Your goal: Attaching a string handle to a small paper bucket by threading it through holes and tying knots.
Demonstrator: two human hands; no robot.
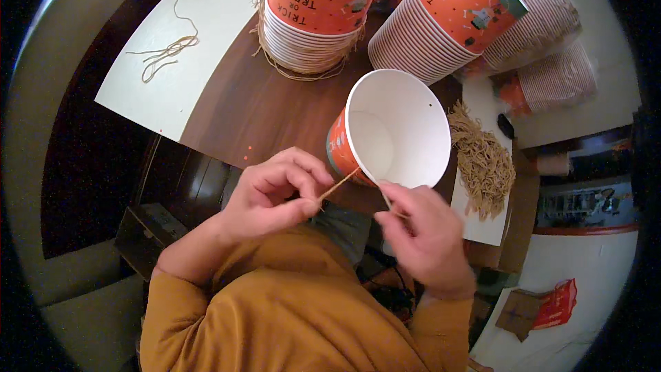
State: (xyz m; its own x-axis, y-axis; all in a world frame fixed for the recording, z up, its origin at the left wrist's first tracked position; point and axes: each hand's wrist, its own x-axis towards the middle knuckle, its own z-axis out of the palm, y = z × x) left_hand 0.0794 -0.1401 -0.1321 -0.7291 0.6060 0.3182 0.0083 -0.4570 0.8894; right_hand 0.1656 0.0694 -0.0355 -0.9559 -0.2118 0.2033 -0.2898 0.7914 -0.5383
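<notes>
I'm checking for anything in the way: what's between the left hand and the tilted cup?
In the head view, a straight bit of string spans from the left hand to the near side of the tilted cup.

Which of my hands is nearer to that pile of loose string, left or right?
Right. Your right hand is by the near rim of the open bucket, just left of the string pile; your left hand is farther off to the left.
</notes>
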